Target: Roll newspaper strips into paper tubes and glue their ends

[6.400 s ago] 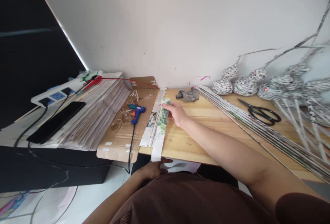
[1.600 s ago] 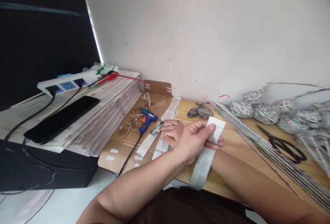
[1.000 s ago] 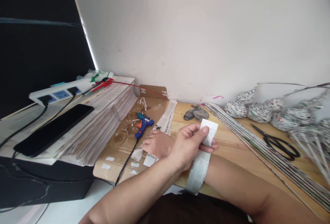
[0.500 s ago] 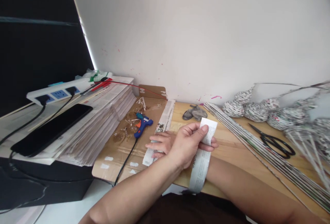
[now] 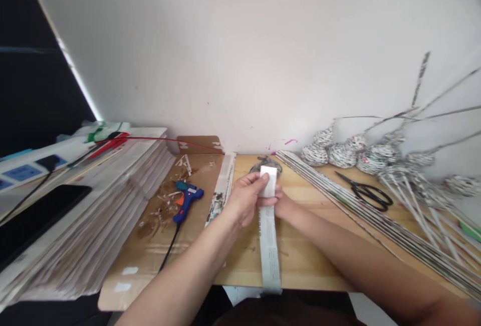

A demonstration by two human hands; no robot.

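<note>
And your left hand [image 5: 244, 197] pinches the long, flat, pale newsprint strip [image 5: 269, 248] above the light wooden table [image 5: 311, 268], presumably to steady it, your right hand [image 5: 287, 207] just beside, its grip hidden.

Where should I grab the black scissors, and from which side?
Take the scissors by the loops, probably from above and the right. They lie flat, blades pointing left toward the wall, loops at the right, so that approach should avoid the sharp end. The rods run close along the near side, likely leaving less room there.
</note>
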